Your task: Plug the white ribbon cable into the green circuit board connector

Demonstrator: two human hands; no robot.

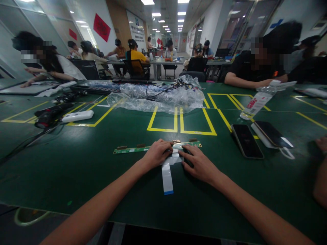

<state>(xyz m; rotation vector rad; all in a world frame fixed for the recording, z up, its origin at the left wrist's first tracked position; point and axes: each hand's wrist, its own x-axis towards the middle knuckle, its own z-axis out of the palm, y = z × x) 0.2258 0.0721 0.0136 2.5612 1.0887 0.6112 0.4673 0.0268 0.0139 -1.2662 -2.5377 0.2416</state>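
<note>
A long, narrow green circuit board (130,150) lies crosswise on the green table in front of me. From its middle a white flat ribbon cable (167,177) with a blue end runs toward me, bent near the board. My left hand (158,152) is closed, its fingertips gripping the cable's left side where it meets the board. On the other side my right hand (199,162) holds the cable's right edge, with its upper finger touching the board. The joint between cable and board is partly hidden by the fingers.
Crumpled clear plastic wrap (163,98) with black cables lies beyond the board. To the right are a phone (247,141), another phone on a white item (273,134), and a tilted bottle (258,101). A black device (51,114) lies left. People sit around.
</note>
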